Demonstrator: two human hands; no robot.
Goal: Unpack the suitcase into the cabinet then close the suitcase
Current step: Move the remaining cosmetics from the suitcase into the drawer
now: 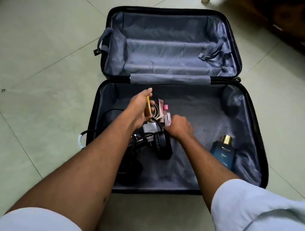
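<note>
While left hand (139,107) holds gold tube (148,108) and right hand (179,125) pinches pink tubes (167,116) in suitcase (254,112), small things may slip; blue bottle (221,153) at 4 o'clock.

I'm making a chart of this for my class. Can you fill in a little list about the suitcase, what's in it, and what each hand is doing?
suitcase: open flat on the tiled floor
far half: nothing inside that can be seen
near half: black headphones, white charger, coiled cable, blue perfume bottle
left hand: holds a gold tube
right hand: grips small pink tubes
perfume bottle: lying apart, untouched
</note>
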